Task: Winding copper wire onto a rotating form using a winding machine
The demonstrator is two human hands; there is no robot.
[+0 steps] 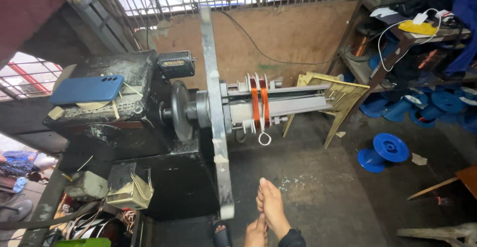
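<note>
- The right hand [273, 205] reaches up from the bottom edge with fingers straight and pressed together, its grip holding nothing that shows
- The left hand [257, 232] lies just beside and below it, touching it, mostly cut off by the frame; I cannot tell how its grip stands
- Nearest to both hands is the lower end of a long grey metal bar [217, 128] standing nearly upright across the winding machine [149, 128]
- Two copper wire coils [260, 108] sit on the grey former to the right of the bar, a white loop [264, 138] hanging under them
- A blue phone [87, 89] lies flat on the black machine housing, left
- A blue spool [385, 152] lies on the floor, right; a yellow flat packet [418, 27] rests on the shelf above
</note>
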